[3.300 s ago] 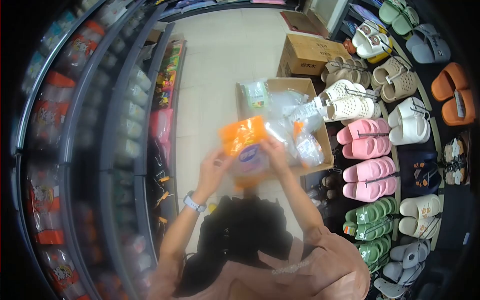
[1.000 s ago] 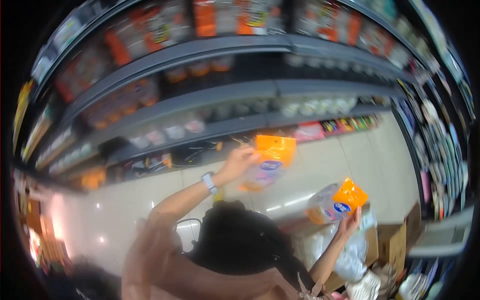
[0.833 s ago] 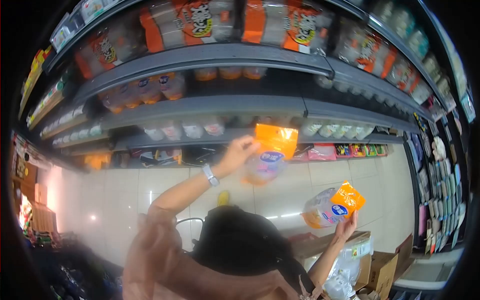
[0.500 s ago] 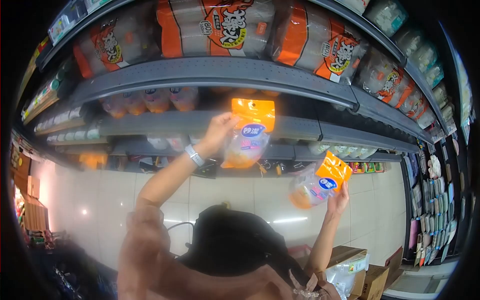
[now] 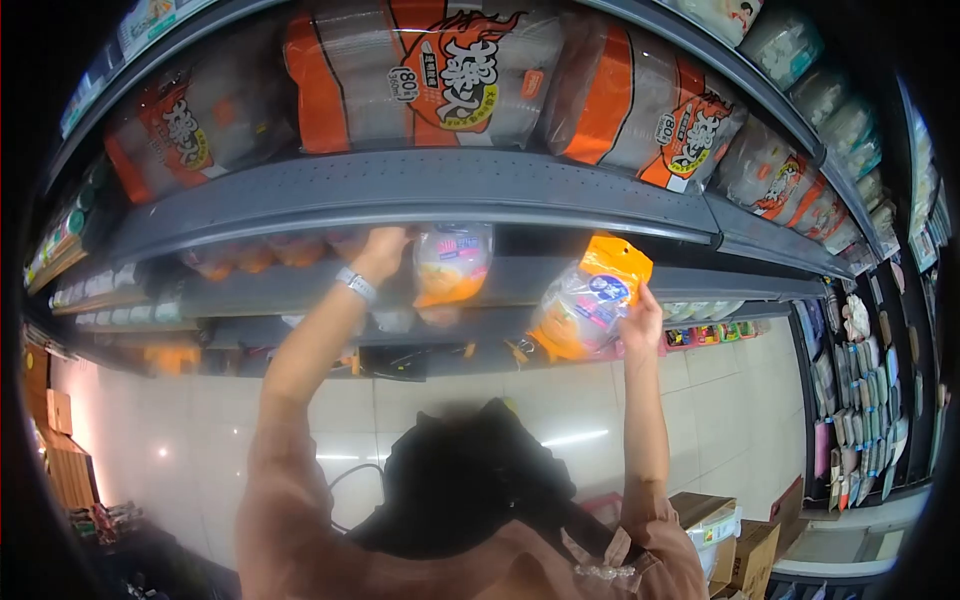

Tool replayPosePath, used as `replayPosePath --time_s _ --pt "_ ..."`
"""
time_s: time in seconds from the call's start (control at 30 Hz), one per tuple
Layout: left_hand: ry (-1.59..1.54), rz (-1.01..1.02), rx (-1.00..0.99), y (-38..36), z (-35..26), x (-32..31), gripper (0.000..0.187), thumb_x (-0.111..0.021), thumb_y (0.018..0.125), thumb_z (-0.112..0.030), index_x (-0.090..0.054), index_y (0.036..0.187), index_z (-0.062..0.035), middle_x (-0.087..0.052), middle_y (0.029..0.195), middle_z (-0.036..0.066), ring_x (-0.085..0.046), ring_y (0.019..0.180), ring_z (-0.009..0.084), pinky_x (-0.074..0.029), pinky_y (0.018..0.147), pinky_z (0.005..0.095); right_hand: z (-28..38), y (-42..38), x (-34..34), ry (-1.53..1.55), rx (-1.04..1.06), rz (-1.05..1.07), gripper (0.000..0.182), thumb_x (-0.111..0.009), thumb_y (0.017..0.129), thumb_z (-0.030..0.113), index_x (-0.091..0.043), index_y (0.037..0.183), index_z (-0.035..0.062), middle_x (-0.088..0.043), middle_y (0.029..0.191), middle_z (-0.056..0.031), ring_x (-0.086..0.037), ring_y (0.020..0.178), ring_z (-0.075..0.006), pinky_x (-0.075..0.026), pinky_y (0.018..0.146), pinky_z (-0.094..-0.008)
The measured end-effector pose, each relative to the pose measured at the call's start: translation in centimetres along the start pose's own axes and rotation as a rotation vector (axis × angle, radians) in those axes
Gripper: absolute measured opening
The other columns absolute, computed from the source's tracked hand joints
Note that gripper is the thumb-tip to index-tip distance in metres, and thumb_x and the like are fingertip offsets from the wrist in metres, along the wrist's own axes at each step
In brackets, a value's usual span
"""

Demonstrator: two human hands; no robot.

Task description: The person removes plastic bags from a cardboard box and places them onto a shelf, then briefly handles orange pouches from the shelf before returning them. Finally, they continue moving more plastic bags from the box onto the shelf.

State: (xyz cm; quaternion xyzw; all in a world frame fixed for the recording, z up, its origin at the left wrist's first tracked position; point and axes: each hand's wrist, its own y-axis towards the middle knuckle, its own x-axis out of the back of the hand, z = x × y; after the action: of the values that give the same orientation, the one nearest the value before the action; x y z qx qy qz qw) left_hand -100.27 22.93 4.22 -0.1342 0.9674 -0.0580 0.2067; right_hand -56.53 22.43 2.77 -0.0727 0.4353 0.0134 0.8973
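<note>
My left hand (image 5: 385, 252), with a pale watch band (image 5: 357, 285) on the wrist, reaches under the front lip of the upper shelf. Its fingers are partly hidden there, closed at the top of a clear packet (image 5: 452, 268) with an orange base, whose upper end is also covered by the lip. Lower to the right, my right hand (image 5: 641, 322) grips the side of a second such packet (image 5: 590, 303) by its edge. That one is tilted, with an orange header, a blue oval logo and see-through plastic.
Above, the grey shelf (image 5: 430, 185) bears large orange-and-clear cup packs (image 5: 470, 85). Similar orange-bottomed packets (image 5: 255, 255) hang left of my left hand. Cardboard boxes (image 5: 755, 560) stand on the floor at lower right, and a rack of hanging goods (image 5: 865, 420) lines the right side.
My left hand has moved left and slightly down, bringing its packet's top under the shelf lip. My right hand has raised its packet up and to the left, toward the shelf.
</note>
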Motion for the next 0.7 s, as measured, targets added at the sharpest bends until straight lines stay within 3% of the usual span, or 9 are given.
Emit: replayPosePath --time_s 0.2,0.3,0.4,0.53,0.57,0.6,0.67,0.7 --pt "-0.013 -0.083 -0.088 2.6 0.2 2.3 0.021 -0.052 0.094 -0.021 -0.058 0.108 -0.0062 -0.06 0.106 0.007 -0.056 0.095 0.0173 -0.045 0.087 0.0337 -2.5 7.8 -2.9 -0.008 0.018 0.143 0.026 -0.051 0.091 0.017 -0.055 0.113 0.0039 -0.061 0.112 -0.0087 -0.055 0.106 -0.0226 -0.04 0.096 -0.0369" --pt "0.02 -0.113 -0.113 2.6 0.9 4.5 0.022 -0.054 0.093 -0.021 -0.058 0.108 -0.0055 -0.06 0.106 0.007 -0.056 0.096 0.0172 -0.045 0.087 0.0335 -5.0 11.0 -4.9 -0.07 0.111 0.097 0.027 -0.051 0.09 0.021 -0.058 0.112 0.0062 -0.062 0.109 -0.0071 -0.055 0.104 -0.0208 -0.039 0.095 -0.0354" --pt "0.058 -0.131 -0.124 2.8 2.2 5.4 0.023 -0.056 0.092 -0.021 -0.058 0.108 -0.0048 -0.06 0.106 0.007 -0.056 0.097 0.0171 -0.044 0.088 0.0334 -8.1 13.7 -5.6 -0.016 0.061 0.117 0.032 -0.053 0.091 0.028 -0.055 0.116 0.0068 -0.059 0.115 -0.0045 -0.054 0.104 -0.0198 -0.039 0.094 -0.0345" --pt "0.098 -0.151 -0.125 2.9 4.0 6.5 0.025 -0.059 0.091 -0.022 -0.057 0.108 -0.0039 -0.059 0.106 0.007 -0.055 0.098 0.0169 -0.044 0.089 0.0332 -11.1 14.3 -4.0 -0.249 -0.007 -0.029 0.035 -0.061 0.088 0.027 -0.054 0.119 0.0118 -0.058 0.112 -0.0014 -0.052 0.104 -0.0173 -0.041 0.091 -0.0361" --pt "0.099 -0.148 -0.125 2.0 4.1 6.3 0.025 -0.059 0.091 -0.022 -0.057 0.108 -0.0039 -0.059 0.106 0.007 -0.055 0.098 0.0169 -0.044 0.089 0.0332 -11.3 13.8 -3.9 -0.463 -0.02 -0.069 0.036 -0.064 0.086 0.023 -0.054 0.119 0.0123 -0.058 0.112 -0.0017 -0.053 0.104 -0.0165 -0.041 0.09 -0.0354" --pt "0.285 -0.111 -0.206 0.6 4.1 6.1 0.032 -0.064 0.087 -0.023 -0.054 0.109 -0.002 -0.058 0.108 0.009 -0.054 0.101 0.0177 -0.043 0.09 0.0331 -11.3 12.8 -4.3 -0.678 -0.036 -0.109 0.038 -0.067 0.084 0.019 -0.054 0.119 0.0128 -0.058 0.112 -0.002 -0.053 0.103 -0.0157 -0.042 0.089 -0.0347" --pt "0.474 -0.074 -0.279 -1.5 5.1 5.5 0.041 -0.069 0.083 -0.024 -0.051 0.111 -0.0001 -0.057 0.109 0.01 -0.053 0.103 0.0185 -0.041 0.092 0.0331 -11.2 11.7 -4.4 -0.684 -0.065 -0.064 0.045 -0.072 0.078 0.013 -0.055 0.119 0.0077 -0.058 0.113 -0.0048 -0.053 0.103 -0.016 -0.042 0.09 -0.0325" --pt "0.553 -0.186 -0.319 -2.2 6.0 5.4 0.048 -0.072 0.079 -0.024 -0.049 0.114 0.0008 -0.055 0.112 0.012 -0.051 0.105 0.0204 -0.04 0.091 0.0344 -11.5 11.7 -3.9 -0.679 -0.066 0.011 0.046 -0.072 0.077 0.011 -0.054 0.119 0.0056 -0.058 0.114 -0.0066 -0.053 0.105 -0.0167 -0.041 0.091 -0.0316"
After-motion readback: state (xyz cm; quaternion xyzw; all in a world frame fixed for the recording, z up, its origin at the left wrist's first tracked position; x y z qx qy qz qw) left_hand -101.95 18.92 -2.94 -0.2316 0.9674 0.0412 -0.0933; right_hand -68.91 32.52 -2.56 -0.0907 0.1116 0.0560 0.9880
